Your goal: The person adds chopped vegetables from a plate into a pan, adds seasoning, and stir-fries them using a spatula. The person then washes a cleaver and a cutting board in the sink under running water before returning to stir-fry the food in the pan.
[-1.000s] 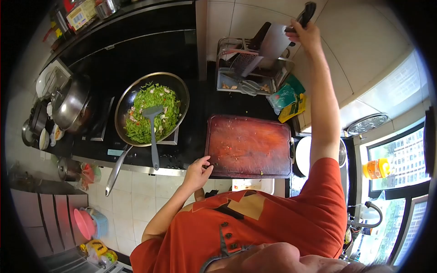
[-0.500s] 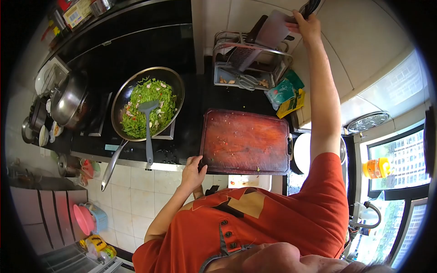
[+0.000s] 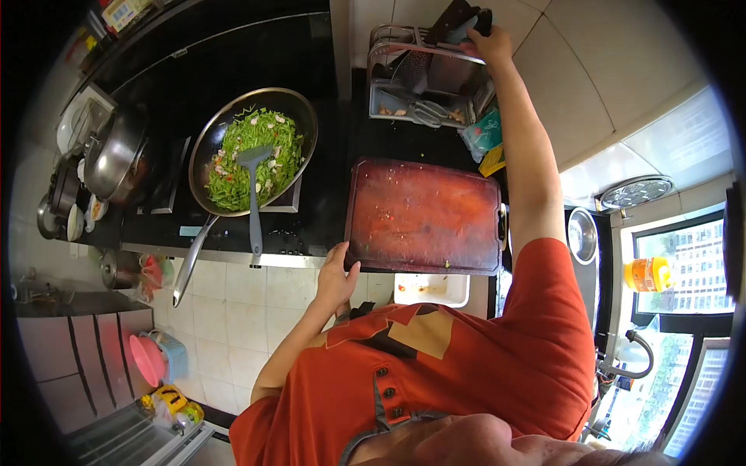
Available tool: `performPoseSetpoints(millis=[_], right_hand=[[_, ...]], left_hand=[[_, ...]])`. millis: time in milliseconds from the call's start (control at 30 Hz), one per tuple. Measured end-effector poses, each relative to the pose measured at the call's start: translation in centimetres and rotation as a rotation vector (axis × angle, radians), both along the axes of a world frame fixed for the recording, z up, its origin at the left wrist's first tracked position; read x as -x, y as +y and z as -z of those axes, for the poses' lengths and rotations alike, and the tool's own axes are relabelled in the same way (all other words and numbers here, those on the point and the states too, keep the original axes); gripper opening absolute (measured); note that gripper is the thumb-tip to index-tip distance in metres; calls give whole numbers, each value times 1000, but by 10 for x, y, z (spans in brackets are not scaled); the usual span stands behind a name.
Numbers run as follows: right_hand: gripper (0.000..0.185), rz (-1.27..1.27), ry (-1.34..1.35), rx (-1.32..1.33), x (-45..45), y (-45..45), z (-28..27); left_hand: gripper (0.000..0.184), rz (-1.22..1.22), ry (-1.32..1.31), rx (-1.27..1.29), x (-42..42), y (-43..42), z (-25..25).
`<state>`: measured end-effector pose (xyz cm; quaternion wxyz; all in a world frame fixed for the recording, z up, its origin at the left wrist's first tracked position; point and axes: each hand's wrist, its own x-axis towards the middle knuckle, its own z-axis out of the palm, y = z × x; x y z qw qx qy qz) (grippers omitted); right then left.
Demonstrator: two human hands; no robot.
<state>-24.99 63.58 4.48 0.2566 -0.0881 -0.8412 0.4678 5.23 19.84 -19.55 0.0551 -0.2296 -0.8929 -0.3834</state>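
My right hand (image 3: 493, 46) grips a cleaver by its black handle (image 3: 484, 22) at the metal knife rack (image 3: 378, 56). The cleaver's broad blade (image 3: 454, 76) is down in the rack, partly hidden by its bars. My left hand (image 3: 336, 279) is at the counter edge by the near left corner of the wooden cutting board (image 3: 423, 217), thumb apart from the fingers. Whether it touches the board is hard to make out. Small food bits lie on the board. Scissors (image 3: 429, 113) and another dark-handled knife (image 3: 451, 19) are in the rack.
A frying pan (image 3: 203, 175) of shredded greens sits on the stove, a grey spatula (image 3: 254, 198) resting in it. Green and yellow packets (image 3: 485, 138) lie right of the rack. A white bin (image 3: 458, 290) is below the counter edge. A steel pot (image 3: 116, 167) stands left.
My right hand has lowered the cleaver: its blade was raised above the rack and is now inside it. The view has shifted slightly. My left hand stays by the board's corner.
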Motion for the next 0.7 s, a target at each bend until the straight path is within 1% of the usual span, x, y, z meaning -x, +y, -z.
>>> performPoseSetpoints(millis=[33, 67, 100, 133, 200, 267, 300, 333, 367, 400, 433, 467, 500, 533, 600, 633, 700], right_hand=[[28, -54, 59, 108, -10, -6, 6], [28, -44, 57, 118, -10, -4, 11], [30, -51, 88, 32, -6, 3, 16], [32, -52, 115, -54, -19, -6, 10], [36, 102, 83, -105, -57, -23, 2], [33, 109, -86, -202, -118, -35, 5], [27, 119, -129, -396, -150, -32, 21], [24, 122, -177, -590, -177, -24, 49], [21, -2, -239, -831, -203, 1, 94], [21, 163, -280, -717, -241, -10, 118], [24, 177, -420, -625, -275, -4, 148], [30, 249, -435, -570, -298, 9, 196], [30, 286, -591, -551, -319, 3, 206], [31, 285, -516, -551, -337, -7, 205], [29, 381, -532, -432, -355, -19, 218], [29, 391, -533, -419, -368, -26, 224], [31, 482, -451, -525, -397, -38, 231]], left_hand=[[52, 4, -5, 9, -2, -1, -3], [54, -6, -176, -39, -4, -1, -6], [56, -15, -344, -85, -2, -1, -10], [56, 0, -348, -72, -1, -2, -11], [57, -25, -410, -51, 2, -2, -10], [59, -11, -356, -13, 4, -2, -3], [59, -25, -410, -67, 5, 0, -2], [60, -44, -465, -121, 6, 1, -2], [62, -9, -411, -143, 8, -2, 10], [62, -8, -391, -137, 9, -2, 8], [62, -8, -405, -142, 10, -3, 9], [61, -10, -420, -146, 11, -3, 9], [60, -7, -458, -155, 11, -4, 5], [59, 1, -469, -197, 11, -4, 3], [61, 40, -466, -106, 16, -9, 8], [61, 50, -464, -94, 16, -8, 3], [62, 18, -527, -116, 16, -3, -7]])
